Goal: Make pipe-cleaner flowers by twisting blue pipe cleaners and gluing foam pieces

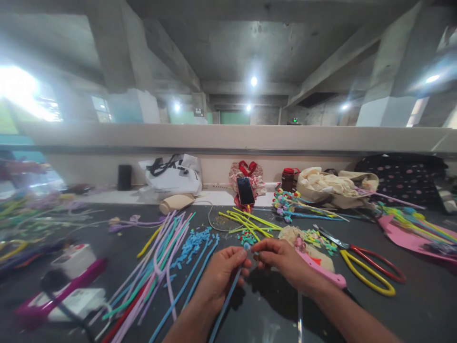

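From the head camera, both hands meet over the near edge of the dark worktop, about midway along it. The left hand is closed around a blue stick, thumb and fingers pinching it near its top end. The stick slants from that grip down past the left wrist toward the near edge, where it is cut off by the frame. The right hand has thumb and forefinger pinched together just beside the stick's top end. Whether they grip the stick itself or a small loose bit is too small to tell.

A pink tool lies partly hidden under the right hand, with yellow-and-red scissors just beyond it to the right. Left of the hands lies a spread bundle of coloured sticks and a scatter of blue bits. Toward the far edge a phone leans upright above yellow sticks. The worktop's left end is blurred.
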Demonstrator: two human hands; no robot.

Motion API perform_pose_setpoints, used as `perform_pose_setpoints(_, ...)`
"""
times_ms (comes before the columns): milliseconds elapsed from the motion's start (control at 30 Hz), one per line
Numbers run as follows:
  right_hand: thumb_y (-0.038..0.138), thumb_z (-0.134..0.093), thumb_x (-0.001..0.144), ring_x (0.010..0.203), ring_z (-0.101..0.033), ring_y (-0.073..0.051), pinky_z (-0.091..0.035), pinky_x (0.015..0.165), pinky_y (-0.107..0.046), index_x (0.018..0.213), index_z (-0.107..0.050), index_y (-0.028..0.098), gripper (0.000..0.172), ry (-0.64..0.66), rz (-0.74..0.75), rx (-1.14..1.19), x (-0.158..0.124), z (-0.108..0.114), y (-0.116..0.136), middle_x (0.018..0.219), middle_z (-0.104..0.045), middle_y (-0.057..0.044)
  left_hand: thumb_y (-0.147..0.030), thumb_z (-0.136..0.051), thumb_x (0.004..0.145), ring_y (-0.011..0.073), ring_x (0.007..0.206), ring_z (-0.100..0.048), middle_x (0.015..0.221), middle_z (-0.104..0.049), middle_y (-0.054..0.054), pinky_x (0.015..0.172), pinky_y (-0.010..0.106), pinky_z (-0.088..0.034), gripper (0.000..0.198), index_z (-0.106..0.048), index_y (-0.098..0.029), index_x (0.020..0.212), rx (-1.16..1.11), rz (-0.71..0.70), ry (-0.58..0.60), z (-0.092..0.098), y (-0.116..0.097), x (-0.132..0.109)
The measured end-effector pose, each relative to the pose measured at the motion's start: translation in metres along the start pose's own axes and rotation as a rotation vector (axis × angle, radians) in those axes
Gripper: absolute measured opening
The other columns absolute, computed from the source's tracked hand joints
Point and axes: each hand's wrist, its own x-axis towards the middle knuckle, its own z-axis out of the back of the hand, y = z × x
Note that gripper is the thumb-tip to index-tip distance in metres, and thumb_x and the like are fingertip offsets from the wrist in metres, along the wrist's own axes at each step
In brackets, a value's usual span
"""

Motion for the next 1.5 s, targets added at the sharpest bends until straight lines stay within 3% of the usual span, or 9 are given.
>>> perform_pose_setpoints(200, 0.021, -0.062, 0.063, 0.049, -0.054, -0.01, -0.041, 0.045, -0.021, 0.077, -0.061, 0.014, 0.016, -0.038, -0.022, 0.075, -0.001, -0.001, 0.004, 0.06, -0.059, 0.002, -0.027, -0.063, 0.064, 0.0047, 0.041, -0.046, 0.054, -0.055, -0.002, 0.037, 0.014, -0.031, 0.019, -0.052, -0.013, 0.069, -0.007, -0.013, 0.03, -0.001, 0.0, 0.0)
perform_pose_setpoints(533, 0.018, -0.057, 0.067, 0.043, -0.046, -0.005, -0.036, 0.042, -0.016, 0.069, -0.059, 0.014, 0.005, -0.041, 0.028, -0.068, -0.001, -0.008, -0.003, 0.054, -0.053, 0.005, -0.023, -0.068, 0.057, 0.0058, 0.043, -0.047, 0.051, -0.055, -0.002, 0.039, 0.015, -0.034, 0.02, -0.054, -0.013, 0.067, 0.027, -0.066, -0.044, -0.005, 0.004, -0.004)
perform_pose_setpoints(867, 0.024, -0.062, 0.064, 0.04, -0.048, -0.006, -0.033, 0.037, -0.015, 0.065, -0.056, 0.013, 0.013, -0.06, -0.059, -0.007, -0.001, -0.011, -0.003, 0.05, -0.053, 0.005, -0.015, -0.069, 0.052, 0.0048, 0.037, -0.045, 0.046, -0.051, -0.006, 0.038, 0.015, -0.035, 0.024, -0.051, -0.014, 0.068, -0.047, -0.099, -0.02, -0.004, 0.005, 0.001)
perform_pose_setpoints(1167, 0.028, -0.066, 0.063, 0.04, -0.049, -0.005, -0.037, 0.036, -0.014, 0.07, -0.056, 0.012, 0.02, 0.099, -0.108, 0.298, -0.002, -0.007, -0.003, 0.056, -0.056, 0.003, -0.017, -0.073, 0.049, 0.0059, 0.037, -0.047, 0.048, -0.057, -0.001, 0.036, 0.014, -0.033, 0.03, -0.049, -0.014, 0.067, -0.141, -0.003, 0.112, -0.003, 0.004, 0.002)
perform_pose_setpoints(1367, 0.026, -0.066, 0.064, 0.037, -0.048, -0.004, -0.037, 0.033, -0.013, 0.067, -0.055, 0.01, 0.019, 0.155, -0.128, 0.413, 0.001, -0.006, -0.011, 0.054, -0.056, 0.002, -0.017, -0.073, 0.051, 0.0055, 0.038, -0.048, 0.052, -0.059, 0.0, 0.036, 0.014, -0.034, 0.031, -0.051, -0.014, 0.072, -0.07, -0.02, 0.091, -0.001, 0.006, 0.003)
perform_pose_setpoints(1500, 0.025, -0.067, 0.064, 0.038, -0.05, -0.004, -0.035, 0.032, -0.012, 0.066, -0.055, 0.01, 0.02, 0.114, -0.116, 0.396, 0.002, -0.007, -0.011, 0.054, -0.057, 0.001, -0.018, -0.073, 0.05, 0.0057, 0.038, -0.048, 0.051, -0.057, -0.002, 0.038, 0.015, -0.035, 0.032, -0.05, -0.014, 0.072, -0.088, -0.049, 0.072, -0.001, 0.006, 0.003)
